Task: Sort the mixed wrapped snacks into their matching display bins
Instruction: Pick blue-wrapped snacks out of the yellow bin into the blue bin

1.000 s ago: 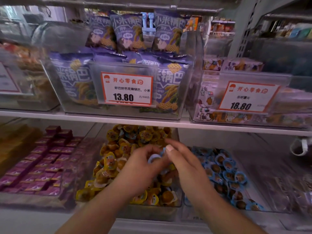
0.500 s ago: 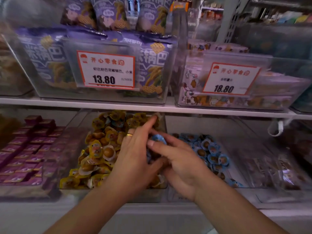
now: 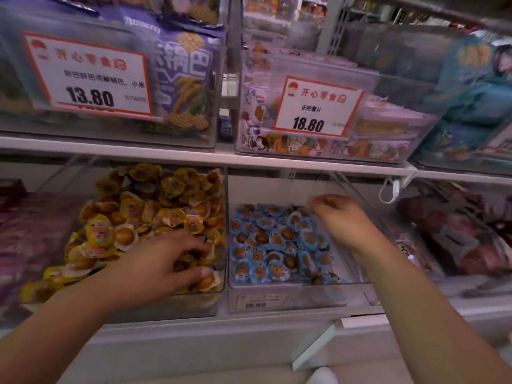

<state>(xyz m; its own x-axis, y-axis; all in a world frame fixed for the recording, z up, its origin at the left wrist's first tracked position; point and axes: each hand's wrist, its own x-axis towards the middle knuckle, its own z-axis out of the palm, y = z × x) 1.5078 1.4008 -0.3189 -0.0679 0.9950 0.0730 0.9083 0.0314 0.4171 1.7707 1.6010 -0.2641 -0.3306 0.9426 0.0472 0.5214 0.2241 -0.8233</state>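
- A shop shelving unit fills the view: a white upper shelf (image 3: 171, 155) runs across, and a lower shelf sits beneath it with a pale front ledge.
- On the upper shelf stand clear plastic bins; the left one holds glossy purple snack bags (image 3: 188, 79) and carries a white, orange-edged price card (image 3: 91, 76) reading 13.80.
- Just beside it, a second clear bin holds flat cartoon-printed packs (image 3: 318, 145) behind a price card (image 3: 318, 108) reading 18.80.
- At far right are teal packages (image 3: 476, 87), blurred.
- On the lower shelf, the left clear bin (image 3: 166, 306) is heaped with small round snacks in crinkled yellow wrappers (image 3: 155, 206), piled high toward the back.
- Its neighbour, the right clear bin (image 3: 291, 297), holds a shallower layer of the same round snacks in blue wrappers (image 3: 271, 239).
- Dark purple wrapped items (image 3: 30, 239) lie to the far left, reddish-brown packs (image 3: 457, 239) to the far right.
- The left hand (image 3: 158, 261) lies palm down in the yellow heap at the front right corner, fingers (image 3: 194, 246) curled among the wrappers; whether it grips one cannot be told.
- The right hand (image 3: 343, 217) reaches over the blue bin's back right corner, fingers (image 3: 318, 203) bunched together just above the blue wrappers; blur hides whether anything is pinched.
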